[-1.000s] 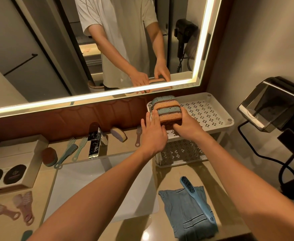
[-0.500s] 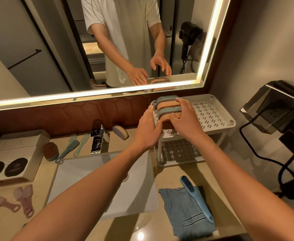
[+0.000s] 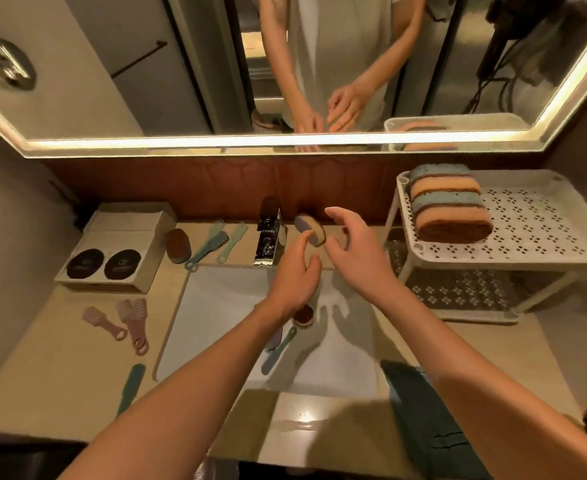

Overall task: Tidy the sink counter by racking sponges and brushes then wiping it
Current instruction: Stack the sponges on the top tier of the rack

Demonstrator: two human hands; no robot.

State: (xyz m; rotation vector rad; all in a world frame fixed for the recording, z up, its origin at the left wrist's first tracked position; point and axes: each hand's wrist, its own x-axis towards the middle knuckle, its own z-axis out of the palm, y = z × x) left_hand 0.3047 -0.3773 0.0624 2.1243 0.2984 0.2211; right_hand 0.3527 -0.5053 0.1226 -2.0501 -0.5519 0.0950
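At the far edge of the counter, just right of the faucet (image 3: 268, 237), the little oval sponge (image 3: 314, 227) leans on its edge against the backsplash. I'd guess it's feather-light, squishy and maybe damp, so a pinch across its flat faces should do. The left hand (image 3: 294, 278) is loosely curled and empty, one fingertip right at the sponge (can't tell if it's touching), and the right hand (image 3: 358, 258) hovers just beside it, fingers spread, empty too.
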